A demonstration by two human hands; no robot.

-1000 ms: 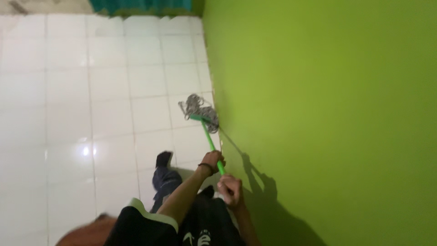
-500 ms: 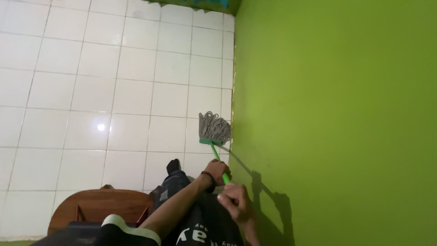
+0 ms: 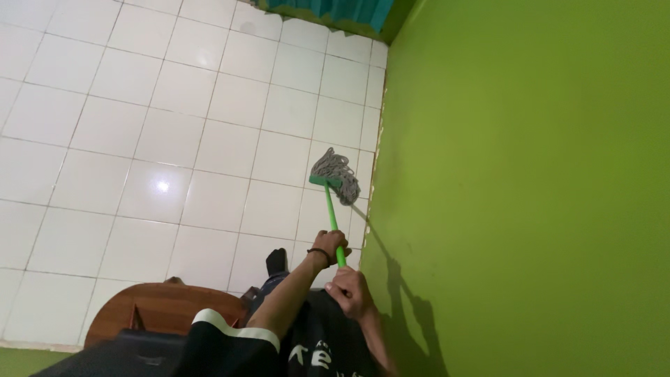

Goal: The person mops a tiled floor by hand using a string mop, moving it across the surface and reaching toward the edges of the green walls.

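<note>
A mop with a grey string head (image 3: 336, 171) and a green handle (image 3: 329, 208) rests on the white tiled floor (image 3: 174, 139), close to the green wall (image 3: 530, 181). My left hand (image 3: 331, 244), with a dark band on its wrist, grips the handle higher up. My right hand (image 3: 351, 292) grips the handle's near end, just in front of my dark shirt. Both hands are closed around the handle.
The green wall runs along the whole right side, with my shadow on it. A teal curtain (image 3: 335, 10) hangs at the far end. A brown wooden piece of furniture (image 3: 157, 311) stands at the lower left. My foot in a dark sock (image 3: 276, 260) is on the tiles.
The view has swung and the brown furniture has come into sight at the lower left. The mop head stays on the tiles by the wall, and both hands keep their grip.
</note>
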